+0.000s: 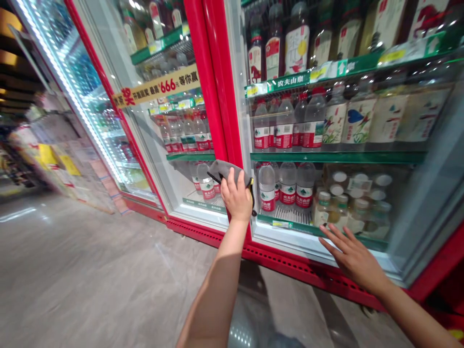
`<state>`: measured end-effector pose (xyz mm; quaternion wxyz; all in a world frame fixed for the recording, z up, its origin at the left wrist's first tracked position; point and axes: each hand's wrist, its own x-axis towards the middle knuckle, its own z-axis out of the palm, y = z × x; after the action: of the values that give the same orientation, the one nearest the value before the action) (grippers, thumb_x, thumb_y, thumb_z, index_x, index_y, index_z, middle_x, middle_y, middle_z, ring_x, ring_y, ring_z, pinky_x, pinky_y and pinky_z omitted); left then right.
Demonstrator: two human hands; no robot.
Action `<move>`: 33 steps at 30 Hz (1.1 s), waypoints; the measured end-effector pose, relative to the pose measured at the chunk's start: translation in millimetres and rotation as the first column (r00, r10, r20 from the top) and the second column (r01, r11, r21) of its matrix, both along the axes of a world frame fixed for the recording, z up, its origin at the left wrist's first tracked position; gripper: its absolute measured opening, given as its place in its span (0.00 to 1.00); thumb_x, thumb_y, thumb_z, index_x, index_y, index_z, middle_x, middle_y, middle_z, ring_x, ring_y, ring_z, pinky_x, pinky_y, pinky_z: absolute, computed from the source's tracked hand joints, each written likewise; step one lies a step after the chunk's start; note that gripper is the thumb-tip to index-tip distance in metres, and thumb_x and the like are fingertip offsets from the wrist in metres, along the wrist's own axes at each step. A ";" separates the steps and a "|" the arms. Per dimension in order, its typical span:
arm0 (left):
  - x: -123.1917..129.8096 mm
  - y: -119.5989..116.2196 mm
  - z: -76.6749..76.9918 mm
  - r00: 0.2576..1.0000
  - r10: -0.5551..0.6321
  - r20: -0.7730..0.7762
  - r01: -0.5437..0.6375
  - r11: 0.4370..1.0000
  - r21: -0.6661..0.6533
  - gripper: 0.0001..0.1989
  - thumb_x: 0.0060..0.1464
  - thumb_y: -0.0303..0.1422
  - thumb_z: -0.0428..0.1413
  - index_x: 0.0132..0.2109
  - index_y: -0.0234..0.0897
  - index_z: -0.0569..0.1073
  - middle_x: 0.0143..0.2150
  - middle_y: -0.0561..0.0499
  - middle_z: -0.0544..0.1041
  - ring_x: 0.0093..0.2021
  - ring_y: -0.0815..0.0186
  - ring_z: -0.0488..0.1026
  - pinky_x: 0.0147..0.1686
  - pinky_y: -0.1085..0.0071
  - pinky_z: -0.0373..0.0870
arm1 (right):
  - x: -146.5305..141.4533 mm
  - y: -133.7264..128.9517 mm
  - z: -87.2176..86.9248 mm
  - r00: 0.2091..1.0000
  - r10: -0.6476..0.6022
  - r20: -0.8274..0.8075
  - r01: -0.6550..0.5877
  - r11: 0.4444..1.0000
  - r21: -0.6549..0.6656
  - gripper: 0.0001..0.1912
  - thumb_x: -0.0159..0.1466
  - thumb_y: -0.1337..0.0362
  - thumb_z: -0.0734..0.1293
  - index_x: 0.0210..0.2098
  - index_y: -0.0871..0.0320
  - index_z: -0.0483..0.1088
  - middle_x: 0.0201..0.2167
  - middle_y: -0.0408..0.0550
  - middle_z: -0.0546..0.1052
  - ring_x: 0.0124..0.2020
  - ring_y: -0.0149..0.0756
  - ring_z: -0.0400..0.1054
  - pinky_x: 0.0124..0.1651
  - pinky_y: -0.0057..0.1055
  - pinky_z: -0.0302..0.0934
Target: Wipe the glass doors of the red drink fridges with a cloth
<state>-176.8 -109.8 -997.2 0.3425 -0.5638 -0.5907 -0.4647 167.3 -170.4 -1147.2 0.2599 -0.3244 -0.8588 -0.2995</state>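
In the middle of the head view, my left hand is closed over a folded grey cloth. It is at the red door frame of a glass-fronted drinks fridge. A small yellow and black piece shows at the hand's right side; I cannot make out what it is. To the right, my right hand has its fingers spread and holds nothing. This hand is in front of the lower part of the right glass door; whether it touches the glass, I cannot tell.
Behind the glass, water bottles with red labels and white-capped bottles line the shelves. A yellow banner crosses the left door. Farther left are a lit fridge and stacked boxes. Grey floor lies below.
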 end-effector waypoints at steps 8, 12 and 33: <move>-18.5 15.3 -119.1 0.995 0.096 -0.040 -0.104 0.925 -0.366 0.31 0.62 0.29 0.53 0.71 0.34 0.59 0.75 0.30 0.49 0.71 0.41 0.57 0.66 0.44 0.59 | -1.7 3.1 1.2 0.999 0.000 -0.034 0.000 1.000 -0.009 0.26 0.67 0.77 0.59 0.61 0.55 0.67 0.71 0.56 0.59 0.74 0.49 0.43 0.69 0.58 0.52; -19.7 0.6 -179.8 0.994 0.105 0.013 -0.086 0.877 -0.472 0.27 0.62 0.27 0.50 0.68 0.32 0.65 0.72 0.29 0.57 0.68 0.42 0.63 0.63 0.43 0.63 | -3.2 2.7 -0.3 0.999 0.007 -0.034 -0.008 0.999 -0.033 0.25 0.67 0.76 0.60 0.61 0.55 0.67 0.71 0.56 0.58 0.74 0.50 0.44 0.70 0.58 0.51; -4.5 22.4 -2.8 0.997 0.012 -0.077 -0.028 0.976 -0.215 0.38 0.60 0.22 0.51 0.74 0.35 0.49 0.77 0.34 0.35 0.74 0.41 0.46 0.68 0.40 0.52 | -4.3 7.7 3.8 0.998 0.021 -0.062 -0.022 1.000 -0.017 0.25 0.66 0.76 0.61 0.61 0.56 0.68 0.71 0.56 0.59 0.74 0.49 0.43 0.70 0.56 0.50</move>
<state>-181.3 -87.3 -1000.0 0.3060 -0.6089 -0.6297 -0.3727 163.0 -162.7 -1143.5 0.2868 -0.3267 -0.8562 -0.2791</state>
